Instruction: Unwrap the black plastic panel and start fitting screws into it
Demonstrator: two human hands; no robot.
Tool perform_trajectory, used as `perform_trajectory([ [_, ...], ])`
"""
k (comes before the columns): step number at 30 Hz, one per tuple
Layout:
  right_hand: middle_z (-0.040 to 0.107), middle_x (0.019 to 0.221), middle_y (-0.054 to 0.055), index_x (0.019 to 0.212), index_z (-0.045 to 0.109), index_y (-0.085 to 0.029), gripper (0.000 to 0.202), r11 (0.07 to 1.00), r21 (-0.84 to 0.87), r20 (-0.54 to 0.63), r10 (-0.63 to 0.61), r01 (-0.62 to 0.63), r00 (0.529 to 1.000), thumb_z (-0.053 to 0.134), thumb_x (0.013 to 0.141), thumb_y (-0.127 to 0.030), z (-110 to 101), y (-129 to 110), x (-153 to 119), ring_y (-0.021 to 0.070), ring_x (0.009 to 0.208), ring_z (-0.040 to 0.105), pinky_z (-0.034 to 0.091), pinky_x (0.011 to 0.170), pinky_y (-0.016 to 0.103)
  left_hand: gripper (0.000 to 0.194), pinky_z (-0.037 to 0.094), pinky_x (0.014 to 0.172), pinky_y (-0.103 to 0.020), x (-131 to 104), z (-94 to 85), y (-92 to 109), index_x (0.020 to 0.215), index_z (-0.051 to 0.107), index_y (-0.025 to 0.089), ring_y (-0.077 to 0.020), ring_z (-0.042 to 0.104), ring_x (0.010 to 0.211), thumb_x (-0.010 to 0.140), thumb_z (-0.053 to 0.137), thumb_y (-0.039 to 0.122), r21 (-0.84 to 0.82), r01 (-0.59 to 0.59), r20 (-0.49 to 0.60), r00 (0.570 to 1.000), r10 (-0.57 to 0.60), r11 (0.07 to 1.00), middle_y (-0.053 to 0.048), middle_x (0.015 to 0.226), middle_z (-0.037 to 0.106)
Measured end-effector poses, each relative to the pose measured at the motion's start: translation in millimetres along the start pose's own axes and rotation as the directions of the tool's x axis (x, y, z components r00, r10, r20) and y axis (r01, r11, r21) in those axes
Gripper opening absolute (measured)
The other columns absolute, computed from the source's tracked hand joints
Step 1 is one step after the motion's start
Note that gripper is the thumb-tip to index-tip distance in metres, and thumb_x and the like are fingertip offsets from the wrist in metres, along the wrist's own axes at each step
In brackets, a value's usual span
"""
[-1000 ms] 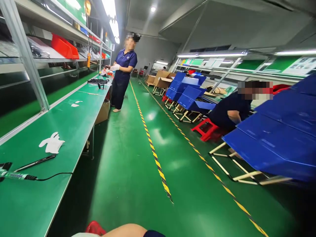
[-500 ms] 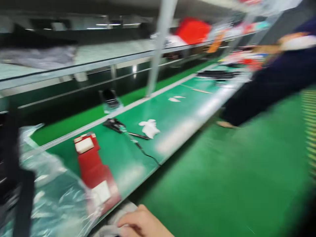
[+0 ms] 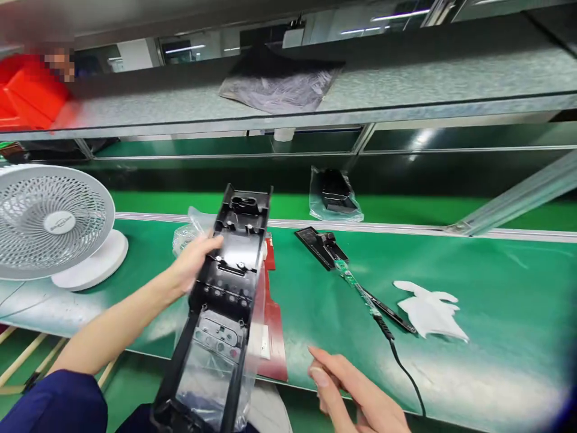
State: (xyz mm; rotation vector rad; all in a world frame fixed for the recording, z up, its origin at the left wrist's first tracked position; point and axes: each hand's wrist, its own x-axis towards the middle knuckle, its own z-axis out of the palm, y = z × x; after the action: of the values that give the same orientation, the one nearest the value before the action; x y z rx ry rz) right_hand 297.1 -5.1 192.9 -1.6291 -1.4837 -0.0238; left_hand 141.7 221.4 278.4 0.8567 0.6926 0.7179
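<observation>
The left hand (image 3: 192,264) has its grip closed on the left edge of a long black plastic housing (image 3: 220,307), thumb over the rim about a third of the way down from the top end. The housing is tilted, its upper end toward 12 o'clock above the green counter (image 3: 496,300) and its lower end toward 6 o'clock by the person's lap, with a clear plastic bag (image 3: 211,373) wrapped loosely about its lower half. The right hand (image 3: 356,394) sits at 4 o'clock from the housing, apart from it, its grip empty with the fingers loosely spread over the counter's near edge. Under the housing a red flat piece (image 3: 273,325) lies on the counter. At 2 o'clock from the right hand are a black tool with a cable (image 3: 342,270) and, further right, a white glove (image 3: 430,313). A white fan (image 3: 49,222) stands at 9 o'clock, just beside the left hand. A bagged black part (image 3: 333,193) lies on the far strip at 12 o'clock.
</observation>
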Motion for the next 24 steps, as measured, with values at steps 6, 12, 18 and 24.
perform_trajectory([
  [6, 0.060, 0.097, 0.005, 0.106, 0.060, -0.017, 0.015, 0.987, 0.090, -0.046, -0.132, 0.136, 0.990, 0.047, 0.101, -0.019, 10, -21, 21, 0.0108, 0.086, 0.060, 0.052, 0.075, 0.018, 0.052, 0.054, 0.081, -0.027, 8, 9.9, -40, 0.111, 0.057, 0.017, -0.0216, 0.065, 0.096, 0.069, 0.076, 0.040, 0.048, -0.050, 0.153, 0.987, 0.042, 0.998, -0.007, 0.106, 0.068],
  [12, 0.053, 0.117, 0.011, 0.108, 0.056, -0.010, 0.017, 0.939, -0.150, -0.054, -0.321, 0.310, 0.945, 0.043, 0.098, -0.007, 22, -27, 47, 0.0208, 0.113, 0.048, 0.047, 0.093, 0.034, 0.060, 0.043, 0.103, -0.033, 11, 20.9, -53, 0.114, 0.052, 0.017, -0.0264, 0.054, 0.120, 0.067, 0.074, 0.047, 0.088, -0.116, 0.135, 0.985, 0.103, 0.989, -0.008, 0.125, 0.060],
  [18, 0.058, 0.101, 0.009, 0.107, 0.061, -0.009, 0.024, 0.743, -0.578, 0.120, -0.331, 0.337, 0.936, 0.047, 0.089, -0.002, 44, -15, 87, 0.0232, 0.092, 0.046, 0.034, 0.075, 0.036, 0.056, 0.043, 0.101, -0.034, 18, 18.4, -62, 0.117, 0.051, 0.017, -0.0254, 0.055, 0.117, 0.069, 0.071, 0.038, 0.063, -0.116, 0.051, 0.992, 0.113, 0.991, -0.008, 0.122, 0.061],
  [24, 0.051, 0.068, 0.004, 0.066, 0.054, -0.013, 0.021, 0.706, -0.533, 0.298, -0.360, 0.467, 0.884, 0.057, 0.074, 0.006, 48, -5, 117, 0.0201, 0.072, 0.039, 0.024, 0.065, 0.033, 0.033, 0.045, 0.094, -0.024, 21, 16.5, -60, 0.113, 0.056, 0.017, -0.0161, 0.058, 0.106, 0.084, 0.062, 0.031, 0.056, -0.187, 0.103, 0.978, 0.181, 0.981, -0.004, 0.116, 0.063],
])
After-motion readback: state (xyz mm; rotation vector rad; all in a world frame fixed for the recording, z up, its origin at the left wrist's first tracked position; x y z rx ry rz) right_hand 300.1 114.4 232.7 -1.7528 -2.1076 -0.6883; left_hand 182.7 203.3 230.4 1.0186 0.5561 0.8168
